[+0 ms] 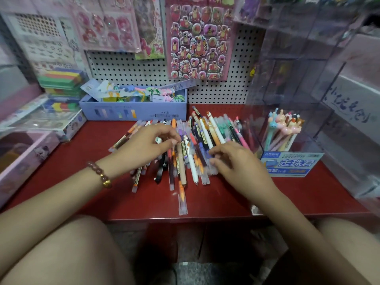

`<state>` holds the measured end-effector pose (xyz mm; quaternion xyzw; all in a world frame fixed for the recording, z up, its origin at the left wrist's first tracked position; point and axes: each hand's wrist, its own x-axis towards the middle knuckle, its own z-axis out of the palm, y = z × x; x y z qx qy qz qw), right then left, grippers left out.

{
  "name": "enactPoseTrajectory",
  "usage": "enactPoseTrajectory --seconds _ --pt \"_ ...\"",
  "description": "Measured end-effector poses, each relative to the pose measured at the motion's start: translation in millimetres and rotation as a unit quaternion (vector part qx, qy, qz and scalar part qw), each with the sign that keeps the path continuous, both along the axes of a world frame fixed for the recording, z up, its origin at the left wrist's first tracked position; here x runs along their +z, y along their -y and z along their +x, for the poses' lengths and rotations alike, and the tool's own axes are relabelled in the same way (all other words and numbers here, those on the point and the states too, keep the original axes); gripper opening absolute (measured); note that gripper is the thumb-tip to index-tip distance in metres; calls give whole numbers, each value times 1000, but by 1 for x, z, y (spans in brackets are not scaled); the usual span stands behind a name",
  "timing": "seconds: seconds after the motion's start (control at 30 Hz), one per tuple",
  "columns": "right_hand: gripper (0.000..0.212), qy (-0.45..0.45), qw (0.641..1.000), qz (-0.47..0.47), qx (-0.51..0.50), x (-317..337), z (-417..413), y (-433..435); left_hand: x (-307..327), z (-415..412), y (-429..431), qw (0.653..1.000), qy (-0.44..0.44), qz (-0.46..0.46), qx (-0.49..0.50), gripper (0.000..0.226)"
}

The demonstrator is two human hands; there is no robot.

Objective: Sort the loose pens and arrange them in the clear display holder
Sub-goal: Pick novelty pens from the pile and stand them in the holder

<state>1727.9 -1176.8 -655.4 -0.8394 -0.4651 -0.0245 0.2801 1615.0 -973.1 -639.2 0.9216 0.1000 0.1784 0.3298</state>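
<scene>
- Loose pens [185,153] — heaped on red shelf [82,182], long axes mostly pointed away from the body.
- Left hand [148,146] — held over pile's left side, thumb and forefinger nearly closed; a pinch cannot be confirmed.
- Right hand [236,161] — fingers loosely bent, tips rested on pens.
- Clear display holder [292,164] — set just right of pile, nearer the right hand.

The red shelf [226,200] carries loose pens [191,159], a clear display holder [292,163] and a blue box [133,112].
</scene>
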Motion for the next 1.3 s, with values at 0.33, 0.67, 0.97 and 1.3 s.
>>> enactPoseTrajectory --seconds 0.33,0.67,0.97,1.3 --pt "29 72 986 -105 -111 1 7 7 5 10 12 999 12 -19 -25 19" --pt "31 -90 986 89 -105 -2 3 2 -1 18 13 999 8 -14 -30 15" --pt "12 -163 973 147 -72 7 0 13 -19 61 32 975 -121 186 -22 46" --pt "11 -146 985 80 -38 4 -1 27 -16 59 30 991 -41 127 6 18"
